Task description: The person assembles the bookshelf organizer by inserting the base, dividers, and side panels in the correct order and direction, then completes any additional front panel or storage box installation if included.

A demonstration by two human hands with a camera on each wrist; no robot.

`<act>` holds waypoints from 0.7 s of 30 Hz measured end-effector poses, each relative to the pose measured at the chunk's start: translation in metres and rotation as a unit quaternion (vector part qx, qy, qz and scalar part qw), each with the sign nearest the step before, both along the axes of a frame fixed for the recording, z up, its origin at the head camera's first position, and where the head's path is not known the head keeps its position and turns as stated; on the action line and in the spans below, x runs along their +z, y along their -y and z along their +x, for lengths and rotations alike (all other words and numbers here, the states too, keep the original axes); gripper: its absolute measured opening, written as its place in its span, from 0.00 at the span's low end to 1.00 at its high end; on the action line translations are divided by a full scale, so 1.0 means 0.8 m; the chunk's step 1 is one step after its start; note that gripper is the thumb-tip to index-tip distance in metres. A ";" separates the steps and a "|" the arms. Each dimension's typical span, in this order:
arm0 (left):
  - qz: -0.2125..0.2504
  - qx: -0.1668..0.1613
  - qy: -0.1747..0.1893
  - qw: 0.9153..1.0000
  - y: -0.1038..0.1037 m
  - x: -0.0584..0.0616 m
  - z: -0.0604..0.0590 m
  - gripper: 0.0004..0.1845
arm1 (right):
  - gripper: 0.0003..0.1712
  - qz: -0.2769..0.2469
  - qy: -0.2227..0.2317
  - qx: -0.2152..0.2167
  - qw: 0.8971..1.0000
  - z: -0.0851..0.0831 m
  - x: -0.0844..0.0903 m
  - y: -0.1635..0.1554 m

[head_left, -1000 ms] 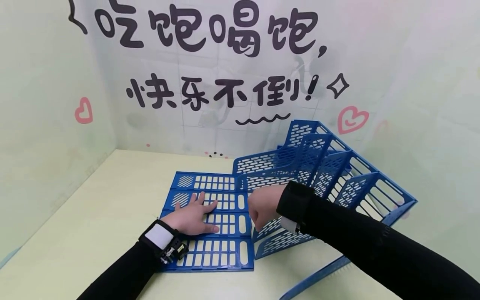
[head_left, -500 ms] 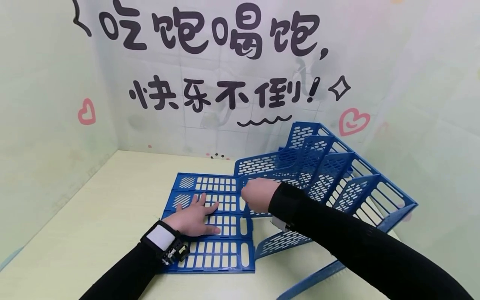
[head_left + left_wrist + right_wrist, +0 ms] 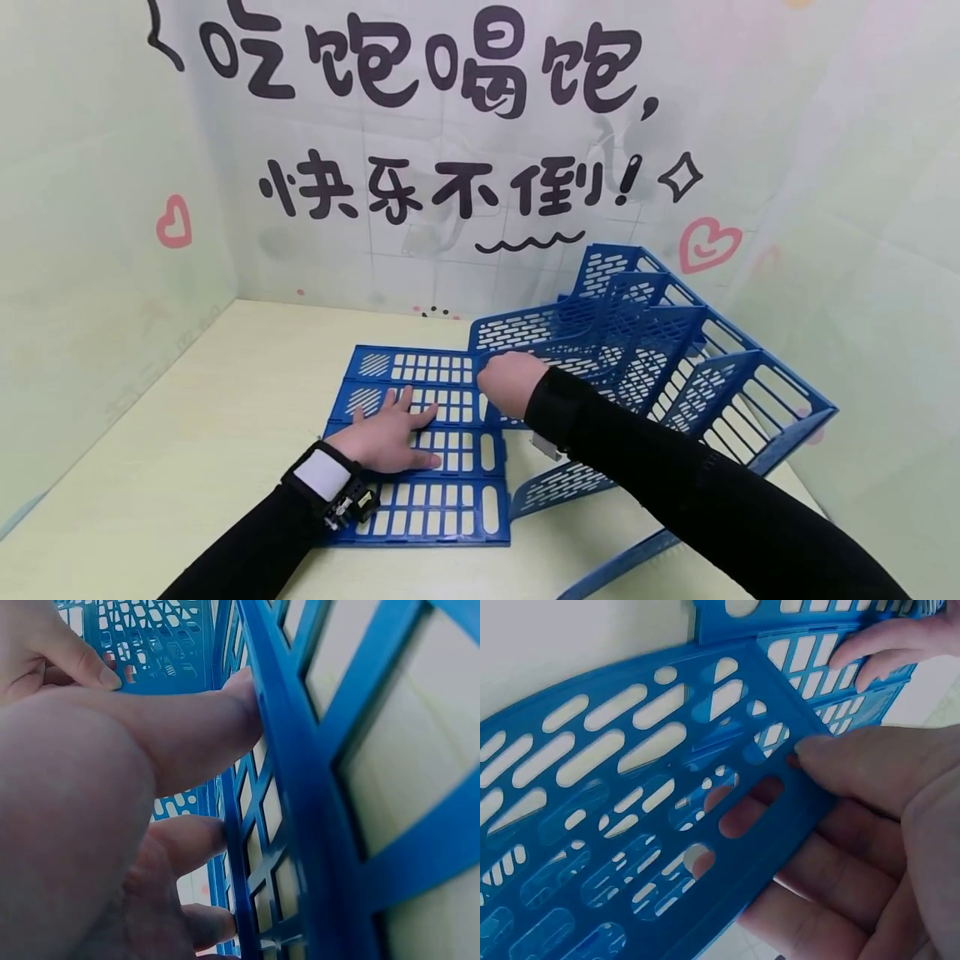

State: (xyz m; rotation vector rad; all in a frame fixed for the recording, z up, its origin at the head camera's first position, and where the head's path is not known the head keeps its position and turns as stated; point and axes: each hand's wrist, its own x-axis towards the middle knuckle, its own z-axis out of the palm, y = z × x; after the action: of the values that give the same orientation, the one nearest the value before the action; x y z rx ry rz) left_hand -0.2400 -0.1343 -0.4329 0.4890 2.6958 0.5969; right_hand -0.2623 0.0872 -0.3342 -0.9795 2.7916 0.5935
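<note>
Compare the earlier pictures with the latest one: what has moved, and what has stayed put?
The right hand has moved up and toward the back, from the nearest upright divider to the next one, which its fingers now hold at the front edge. The left hand stays flat on the blue base panel, and the rack and table have not shifted.

The backdrop wall [image 3: 465,250] behind the desk carries large black Chinese lettering in 2 lines: "吃饱喝饱," [image 3: 427,62] above and "快乐不倒!" [image 3: 442,190] below. No other writing, brand or number can be read anywhere.
</note>
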 end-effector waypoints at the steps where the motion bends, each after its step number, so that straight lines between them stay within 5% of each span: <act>1: -0.005 0.000 0.002 1.000 0.000 -0.002 -0.002 0.49 | 0.11 0.005 -0.002 0.003 1.000 0.000 -0.001 0.001; 9: -0.023 -0.008 -0.014 1.000 0.006 -0.025 -0.015 0.49 | 0.13 0.024 -0.016 0.028 0.999 0.002 0.001 0.018; 15: 0.000 -0.005 -0.003 1.000 0.003 -0.006 0.000 0.50 | 0.14 -0.005 -0.041 0.023 0.999 0.023 0.010 0.018; 21: -0.003 -0.005 -0.003 1.000 -0.003 0.007 0.005 0.48 | 0.18 -0.075 0.088 0.000 0.993 0.089 0.039 -0.002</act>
State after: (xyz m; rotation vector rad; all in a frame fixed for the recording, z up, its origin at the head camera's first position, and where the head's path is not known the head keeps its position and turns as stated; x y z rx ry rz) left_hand -0.2363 -0.1316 -0.4271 0.5023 2.6998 0.5853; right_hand -0.1915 0.0890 -0.3028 -1.0055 2.7092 0.2839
